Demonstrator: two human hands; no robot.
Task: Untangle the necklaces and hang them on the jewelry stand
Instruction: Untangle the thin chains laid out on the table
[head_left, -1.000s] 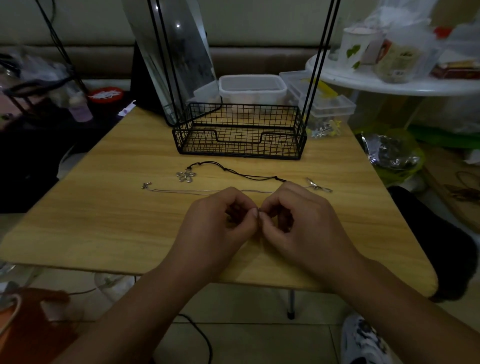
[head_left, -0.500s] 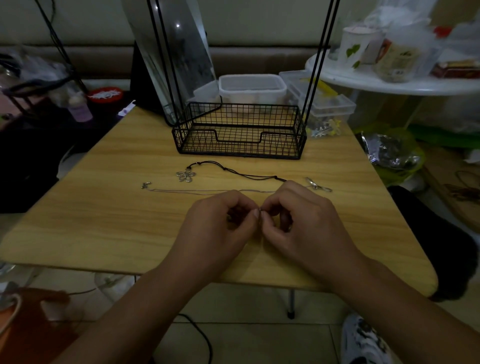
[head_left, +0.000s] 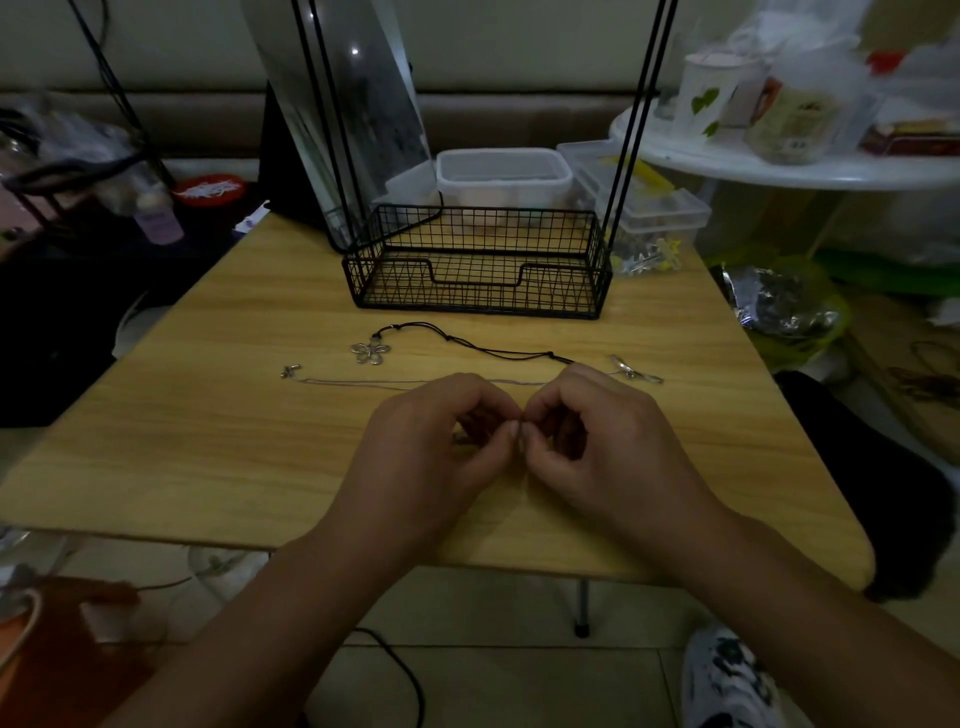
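Observation:
A black cord necklace (head_left: 467, 343) with a silver flower pendant (head_left: 370, 353) lies on the wooden table (head_left: 208, 426). In front of it runs a thin silver chain (head_left: 363, 383), from a small clasp at the left toward my hands. My left hand (head_left: 436, 457) and my right hand (head_left: 602, 447) meet at the table's middle, thumbs and fingertips pinching something tiny between them; it looks like the chain. A silver pendant (head_left: 636, 370) lies just beyond my right hand. The black wire jewelry stand (head_left: 478, 260), basket base and tall uprights, stands behind.
A tilted mirror (head_left: 343, 104) leans behind the stand. Clear plastic boxes (head_left: 504, 174) sit at the table's far edge. A white round side table (head_left: 779, 166) with cups and packets is at the right. Clutter lies on the floor at both sides.
Both hands stay together over the same spot; only the fingertips shift slightly. The necklaces on the table have not moved.

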